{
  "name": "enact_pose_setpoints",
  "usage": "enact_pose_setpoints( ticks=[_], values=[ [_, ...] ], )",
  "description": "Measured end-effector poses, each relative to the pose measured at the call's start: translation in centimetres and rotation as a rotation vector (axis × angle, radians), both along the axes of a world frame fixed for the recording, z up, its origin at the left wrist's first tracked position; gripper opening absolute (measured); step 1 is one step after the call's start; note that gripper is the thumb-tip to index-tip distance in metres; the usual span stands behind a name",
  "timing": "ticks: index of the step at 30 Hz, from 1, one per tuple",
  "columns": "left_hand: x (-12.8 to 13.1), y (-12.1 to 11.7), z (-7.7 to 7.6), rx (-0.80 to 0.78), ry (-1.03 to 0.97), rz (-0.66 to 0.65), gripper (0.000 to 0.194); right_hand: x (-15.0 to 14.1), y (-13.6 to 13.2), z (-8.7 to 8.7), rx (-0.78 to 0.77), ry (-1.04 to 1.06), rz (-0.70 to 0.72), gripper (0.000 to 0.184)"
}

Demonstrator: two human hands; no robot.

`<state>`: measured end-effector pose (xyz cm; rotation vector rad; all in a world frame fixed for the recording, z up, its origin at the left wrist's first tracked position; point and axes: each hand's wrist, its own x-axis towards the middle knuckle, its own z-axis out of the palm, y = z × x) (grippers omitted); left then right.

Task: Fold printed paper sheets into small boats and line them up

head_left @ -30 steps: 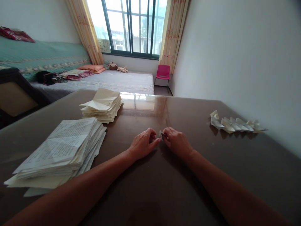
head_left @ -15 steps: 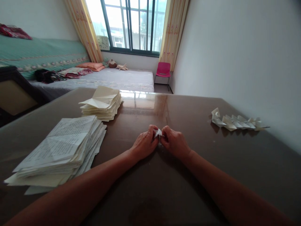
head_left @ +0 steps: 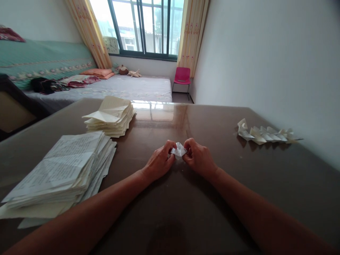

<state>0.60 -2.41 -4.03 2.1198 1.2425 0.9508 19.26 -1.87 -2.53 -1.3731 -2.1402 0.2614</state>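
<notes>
Left grip (head_left: 160,159): you pinch one side of a small white folded-paper piece (head_left: 179,150).
Right grip (head_left: 199,156): you pinch its opposite side.
Piece: over your glossy brown surface (head_left: 212,124), well in from the far edge.

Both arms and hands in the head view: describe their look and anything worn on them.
The left hand and right hand are ungloved, five-fingered human hands; no watch or bracelet shows. The left forearm and right forearm are bare, no sleeve in view.

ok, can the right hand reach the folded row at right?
Likely yes: nothing visible stands between the right hand and the folded row, though it's pinching the white piece.
</notes>
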Motion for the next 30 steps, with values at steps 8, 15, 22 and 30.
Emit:
enact_pose_setpoints(
  ticks=[8, 15, 22, 30],
  values=[
    [0.0, 0.4, -0.7, -0.070, -0.095, -0.013, 0.018, 0.9, 1.7, -0.6, -0.510, 0.517, 0.212, 0.023],
    [0.4, 0.1, -0.7, -0.118, -0.072, -0.016, 0.018, 0.8, 1.9, -1.0, -0.607, 0.641, 0.192, 0.033],
    [0.0, -0.1, 0.0, 0.156, 0.304, 0.023, 0.014, 1.0, 2.1, -1.4, -0.400, 0.366, 0.102, 0.023],
    [-0.2, -0.4, 0.7, 0.276, 0.484, -0.068, 0.020, 0.5, 1.5, -1.4, -0.163, 0.028, 0.079, 0.009]
  ],
)
